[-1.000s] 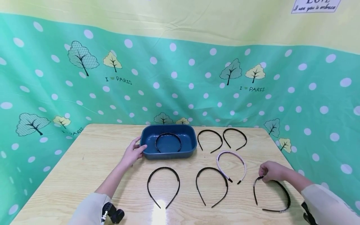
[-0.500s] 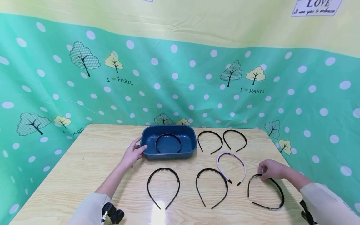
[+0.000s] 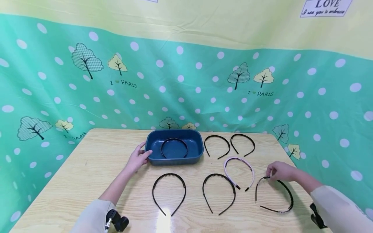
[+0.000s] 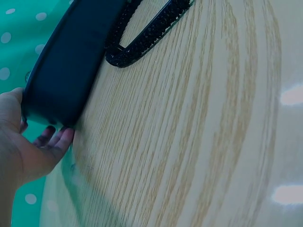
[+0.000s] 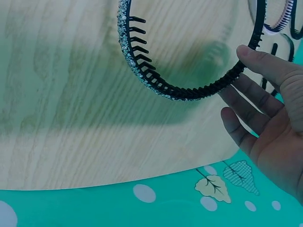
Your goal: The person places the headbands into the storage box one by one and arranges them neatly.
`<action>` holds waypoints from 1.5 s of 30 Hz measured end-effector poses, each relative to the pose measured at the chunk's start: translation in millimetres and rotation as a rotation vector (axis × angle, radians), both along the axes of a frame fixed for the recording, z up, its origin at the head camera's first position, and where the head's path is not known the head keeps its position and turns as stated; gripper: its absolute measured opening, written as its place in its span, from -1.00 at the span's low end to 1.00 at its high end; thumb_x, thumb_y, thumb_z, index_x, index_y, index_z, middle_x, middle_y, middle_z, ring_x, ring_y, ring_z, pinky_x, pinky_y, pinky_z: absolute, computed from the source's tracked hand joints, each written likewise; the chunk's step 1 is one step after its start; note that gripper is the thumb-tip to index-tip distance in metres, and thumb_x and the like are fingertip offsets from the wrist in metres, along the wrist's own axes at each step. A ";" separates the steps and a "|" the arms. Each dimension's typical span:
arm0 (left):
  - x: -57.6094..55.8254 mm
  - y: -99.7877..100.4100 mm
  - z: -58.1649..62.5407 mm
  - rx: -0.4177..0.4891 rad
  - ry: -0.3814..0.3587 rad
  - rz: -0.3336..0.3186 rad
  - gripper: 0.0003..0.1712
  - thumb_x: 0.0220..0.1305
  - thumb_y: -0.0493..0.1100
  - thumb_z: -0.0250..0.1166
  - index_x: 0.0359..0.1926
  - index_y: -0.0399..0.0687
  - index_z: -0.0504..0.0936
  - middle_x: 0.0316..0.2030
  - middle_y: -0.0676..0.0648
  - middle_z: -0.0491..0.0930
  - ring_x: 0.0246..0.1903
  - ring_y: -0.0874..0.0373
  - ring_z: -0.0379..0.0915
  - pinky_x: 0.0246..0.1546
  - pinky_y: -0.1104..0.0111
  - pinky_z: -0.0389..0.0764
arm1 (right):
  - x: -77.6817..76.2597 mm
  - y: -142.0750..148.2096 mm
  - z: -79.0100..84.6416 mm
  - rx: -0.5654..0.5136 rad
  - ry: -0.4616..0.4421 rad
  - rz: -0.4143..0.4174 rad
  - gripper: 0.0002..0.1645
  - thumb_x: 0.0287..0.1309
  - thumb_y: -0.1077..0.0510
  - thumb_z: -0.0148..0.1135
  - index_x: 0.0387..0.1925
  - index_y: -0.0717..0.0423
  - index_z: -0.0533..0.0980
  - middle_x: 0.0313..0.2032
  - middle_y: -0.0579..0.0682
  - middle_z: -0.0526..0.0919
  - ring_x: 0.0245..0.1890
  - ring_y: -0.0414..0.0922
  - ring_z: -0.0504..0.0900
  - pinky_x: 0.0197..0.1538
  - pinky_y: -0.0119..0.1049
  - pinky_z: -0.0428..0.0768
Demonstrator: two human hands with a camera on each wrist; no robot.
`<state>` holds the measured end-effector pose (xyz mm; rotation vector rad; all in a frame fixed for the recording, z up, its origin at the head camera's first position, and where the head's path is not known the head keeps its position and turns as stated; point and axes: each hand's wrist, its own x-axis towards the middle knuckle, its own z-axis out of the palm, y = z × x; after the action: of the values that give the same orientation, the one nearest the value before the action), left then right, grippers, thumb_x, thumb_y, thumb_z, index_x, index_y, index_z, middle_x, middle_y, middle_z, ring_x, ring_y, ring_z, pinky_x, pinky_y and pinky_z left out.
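My left hand [image 3: 139,158] holds the left end of a dark blue plastic bin [image 3: 175,161], thumb at the rim and fingers against the outer wall. Inside the bin lies a black headband [image 3: 174,139]. On the right, my right hand [image 3: 281,171] pinches a black toothed headband [image 3: 291,197] near one side of its arch. The right wrist view shows glittery stones along the outside of this headband [image 5: 125,42], with the thumb on one face and the fingers behind. Its shadow falls on the wood below.
Two black headbands [image 3: 217,136] [image 3: 243,135] lie right of the bin. A pale pink headband [image 3: 253,174] lies before them, beside a black toothed one [image 3: 219,175]. Another black headband [image 3: 169,174] lies in front of the bin. A green dotted cloth [image 3: 180,97] hangs behind the wooden table [image 3: 96,161].
The right hand has raised its headband slightly and shifted it left and away from the table's front. The left hand and the bin have stayed where they were.
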<state>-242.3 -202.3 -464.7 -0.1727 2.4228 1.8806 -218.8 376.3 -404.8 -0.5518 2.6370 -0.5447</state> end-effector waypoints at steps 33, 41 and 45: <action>0.3 0.2 1.0 0.009 0.004 0.004 -0.25 0.36 -0.04 0.11 0.45 0.00 -0.01 0.22 -0.40 0.27 0.02 -0.09 0.49 -0.02 0.18 0.59 | -32.7 -42.2 35.4 -0.019 0.031 0.006 -0.84 -0.01 0.23 0.31 -0.34 0.21 0.56 -0.55 -0.07 0.48 -0.53 -0.22 0.37 -0.44 -0.35 0.37; -0.2 -0.7 -0.4 0.012 0.005 0.001 -0.23 0.34 0.00 0.13 0.45 -0.01 -0.01 0.22 -0.40 0.26 0.05 -0.12 0.46 0.00 0.17 0.58 | -40.6 -56.1 42.3 -0.019 0.058 0.010 -0.86 0.02 0.23 0.30 -0.33 0.18 0.57 -0.54 -0.07 0.49 -0.51 -0.21 0.38 -0.42 -0.34 0.37; 0.1 -0.4 -0.1 0.011 0.003 0.004 -0.25 0.36 -0.05 0.11 0.45 0.00 -0.01 0.22 -0.40 0.26 0.07 -0.14 0.45 0.00 0.17 0.58 | -44.2 -63.0 43.7 -0.020 0.059 0.008 -0.86 0.03 0.23 0.29 -0.31 0.19 0.58 -0.51 -0.06 0.52 -0.48 -0.19 0.40 -0.39 -0.32 0.40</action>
<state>-242.3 -202.6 -464.8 -0.1744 2.4150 1.8968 -263.0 313.3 -361.1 -0.5923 2.6865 -0.5613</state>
